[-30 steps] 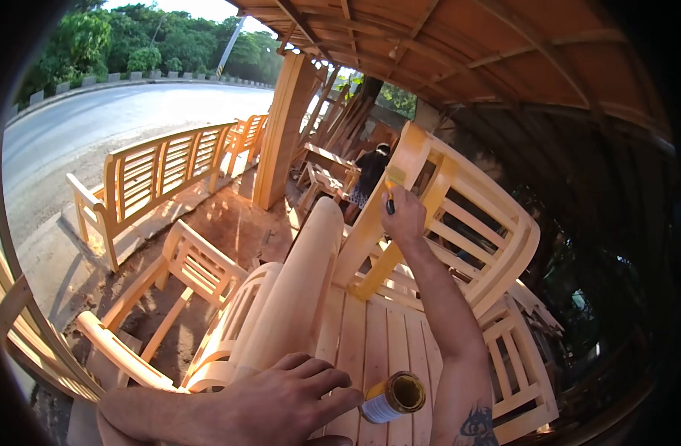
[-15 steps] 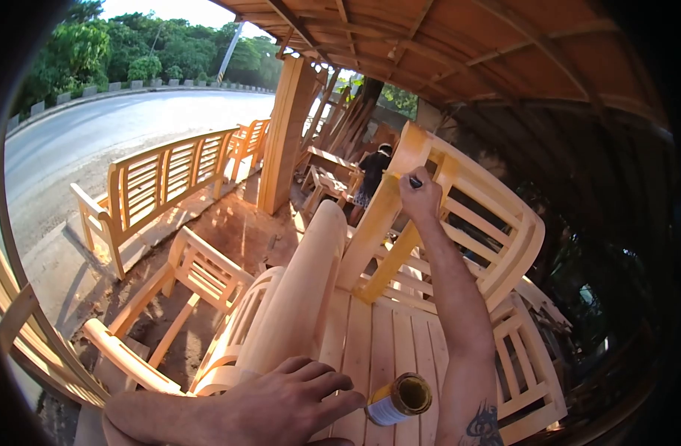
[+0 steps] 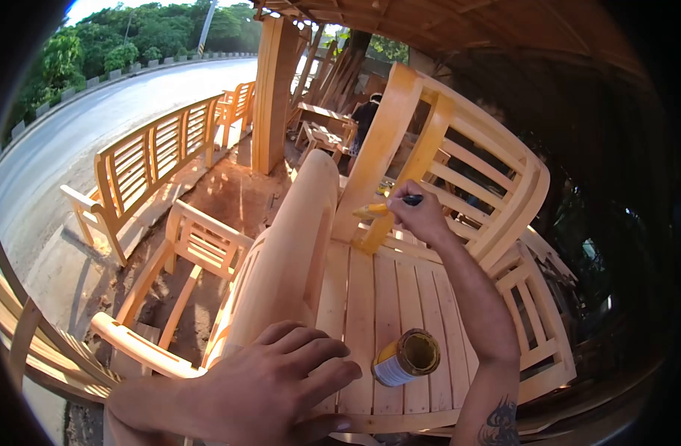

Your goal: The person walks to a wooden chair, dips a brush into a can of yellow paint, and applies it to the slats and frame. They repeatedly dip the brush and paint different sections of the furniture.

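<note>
My right hand (image 3: pixel 417 214) is closed around a paintbrush (image 3: pixel 372 211), its dark handle end poking out. The bristle end is yellowish and lies against or just in front of a broad upright board of the slatted wooden chair frame (image 3: pixel 459 160). Yellow stain colours parts of that frame, mostly the inner upright. My left hand (image 3: pixel 281 383) is spread out beside a thick rounded wooden armrest (image 3: pixel 292 245), fingers apart and holding nothing. Just right of its fingertips, an open can (image 3: pixel 389 368) with yellow-brown drips stands on the slatted seat (image 3: pixel 359 312).
An unfinished chair frame (image 3: pixel 207 249) stands on the ground at left. A long slatted bench (image 3: pixel 151 152) lines the roadside. Behind are a wooden post (image 3: pixel 273 97), a work table (image 3: pixel 322 130) and a person in dark clothing (image 3: pixel 363 123). Another slatted piece (image 3: pixel 537 327) is at right.
My right hand has moved the paintbrush down from the top of the chair frame to its lower part. The view has tilted downward. My left hand stays beside the armrest.
</note>
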`<state>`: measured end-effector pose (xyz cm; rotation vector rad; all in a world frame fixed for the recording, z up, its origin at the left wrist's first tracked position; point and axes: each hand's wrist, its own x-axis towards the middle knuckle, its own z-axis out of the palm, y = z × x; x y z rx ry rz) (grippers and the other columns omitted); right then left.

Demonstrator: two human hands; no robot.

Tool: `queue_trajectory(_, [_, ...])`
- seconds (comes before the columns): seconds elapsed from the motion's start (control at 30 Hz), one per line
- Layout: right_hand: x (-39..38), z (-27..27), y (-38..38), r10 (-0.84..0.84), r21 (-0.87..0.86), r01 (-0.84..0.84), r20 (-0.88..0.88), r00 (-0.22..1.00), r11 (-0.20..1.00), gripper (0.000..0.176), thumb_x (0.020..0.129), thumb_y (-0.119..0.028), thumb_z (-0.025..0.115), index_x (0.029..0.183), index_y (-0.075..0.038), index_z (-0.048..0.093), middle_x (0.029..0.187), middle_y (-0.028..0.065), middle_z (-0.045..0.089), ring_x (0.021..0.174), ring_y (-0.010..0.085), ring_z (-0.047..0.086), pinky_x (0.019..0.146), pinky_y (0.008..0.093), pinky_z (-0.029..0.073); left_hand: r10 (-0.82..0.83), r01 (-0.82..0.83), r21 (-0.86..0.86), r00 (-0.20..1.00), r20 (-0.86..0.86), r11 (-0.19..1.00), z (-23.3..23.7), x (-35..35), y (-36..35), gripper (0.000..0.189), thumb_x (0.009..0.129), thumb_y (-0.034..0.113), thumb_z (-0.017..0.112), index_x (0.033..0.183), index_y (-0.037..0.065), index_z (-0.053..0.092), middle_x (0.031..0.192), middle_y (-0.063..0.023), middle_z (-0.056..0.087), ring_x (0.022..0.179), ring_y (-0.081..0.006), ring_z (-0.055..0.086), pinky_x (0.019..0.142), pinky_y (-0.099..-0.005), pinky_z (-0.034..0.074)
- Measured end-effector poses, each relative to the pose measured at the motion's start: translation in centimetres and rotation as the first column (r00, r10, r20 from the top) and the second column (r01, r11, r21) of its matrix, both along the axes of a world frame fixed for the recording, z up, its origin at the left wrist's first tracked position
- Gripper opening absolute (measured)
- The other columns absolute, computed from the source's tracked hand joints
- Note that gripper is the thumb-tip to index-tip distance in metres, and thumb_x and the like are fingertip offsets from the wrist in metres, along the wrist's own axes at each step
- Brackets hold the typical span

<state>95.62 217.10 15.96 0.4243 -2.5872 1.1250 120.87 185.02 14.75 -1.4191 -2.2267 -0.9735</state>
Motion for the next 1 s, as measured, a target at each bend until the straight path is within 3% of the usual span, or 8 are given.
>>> queue_trajectory(0.13, [8.0,4.0,5.5,0.103,-0.278,-0.099,-0.001,0.995,0.955,0.017,0.089,-0.017,0.077,0.093,-0.007,0.065,0.071,-0.0002,0.062,0.057,0.0059,0.054,0.053,0.0214,0.044,0.030,-0.023,-0.130,0.998,0.054,0.991,0.3,-0.7,1.1,0.049,0.080,0.036,0.086,0.115,0.006,0.069,0.120,-0.0173,0.069,0.110,-0.0365,0.068,0.100,-0.0524,0.050])
queue_trajectory(0.23, [13.5,4.5,9.5,0.100,-0.337,-0.093,0.003,0.995,0.937,0.031,0.079,-0.025,0.085,0.096,-0.004,0.069,0.074,0.0019,0.064,0.064,0.0097,0.060,0.056,0.0239,0.047,-0.022,0.031,-0.107,0.997,0.079,0.994,0.0,-1.2,0.9,0.051,0.077,0.037,0.088,0.113,0.006,0.070,0.119,-0.0194,0.069,0.107,-0.0384,0.069,0.100,-0.0533,0.050])
queue_trajectory(0.3, [16.7,3.9,11.2,0.076,-0.358,-0.055,0.044,0.996,0.932,0.029,0.079,-0.023,0.085,0.095,-0.005,0.069,0.078,0.0015,0.064,0.068,0.0087,0.061,0.061,0.0238,0.048,-0.004,0.012,-0.107,0.997,0.073,0.994,-0.2,-1.2,1.1,0.054,0.073,0.038,0.089,0.111,0.004,0.070,0.117,-0.0210,0.070,0.105,-0.0409,0.070,0.099,-0.0538,0.051])
queue_trajectory(0.53, [21.4,0.1,13.4,0.110,-0.062,-0.097,0.268,0.957,0.993,0.026,0.080,-0.019,0.084,0.088,-0.003,0.065,0.080,0.0007,0.064,0.075,0.0080,0.059,0.069,0.0271,0.047,0.102,-0.094,-0.108,0.992,0.072,0.990,-0.7,-0.9,1.6,0.062,0.071,0.049,0.085,0.108,0.002,0.068,0.113,-0.0230,0.070,0.107,-0.0441,0.067,0.101,-0.0552,0.049])
queue_trajectory(0.63, [20.8,-2.2,12.8,0.117,0.107,-0.156,0.305,0.945,0.982,0.025,0.079,-0.019,0.083,0.089,-0.003,0.067,0.077,0.0020,0.065,0.073,0.0095,0.059,0.068,0.0288,0.048,0.162,-0.156,-0.107,0.985,0.053,0.982,-0.4,-0.4,2.0,0.059,0.070,0.041,0.089,0.109,0.002,0.069,0.111,-0.0227,0.071,0.104,-0.0443,0.069,0.098,-0.0547,0.052])
queue_trajectory(0.77, [19.4,-5.7,10.8,0.120,0.322,-0.256,0.386,0.915,0.911,0.022,0.078,-0.016,0.082,0.093,-0.003,0.072,0.078,0.0107,0.072,0.074,0.0213,0.071,0.069,0.0354,0.054,0.184,-0.179,-0.085,0.981,0.063,0.980,-0.6,-0.2,2.0,0.062,0.069,0.044,0.089,0.108,0.001,0.069,0.110,-0.0233,0.071,0.104,-0.0443,0.069,0.098,-0.0544,0.051])
queue_trajectory(0.87, [18.8,-7.7,10.5,0.151,0.387,-0.308,0.386,0.910,0.869,0.023,0.078,-0.016,0.081,0.095,-0.002,0.073,0.079,0.0143,0.074,0.078,0.0262,0.074,0.070,0.0378,0.056,0.217,-0.213,-0.054,0.973,0.082,0.976,-0.8,0.1,2.2,0.062,0.071,0.047,0.088,0.107,0.000,0.068,0.111,-0.0237,0.071,0.105,-0.0439,0.068,0.098,-0.0532,0.051])
queue_trajectory(1.0, [20.1,-4.5,12.0,0.144,0.247,-0.254,0.388,0.910,0.935,0.020,0.078,-0.011,0.080,0.094,-0.001,0.071,0.080,0.0080,0.071,0.074,0.0174,0.067,0.070,0.0333,0.053,0.239,-0.240,-0.009,0.963,0.125,0.971,-1.0,0.3,2.0,0.062,0.073,0.049,0.087,0.106,0.000,0.068,0.111,-0.0239,0.070,0.108,-0.0436,0.067,0.096,-0.0511,0.052])
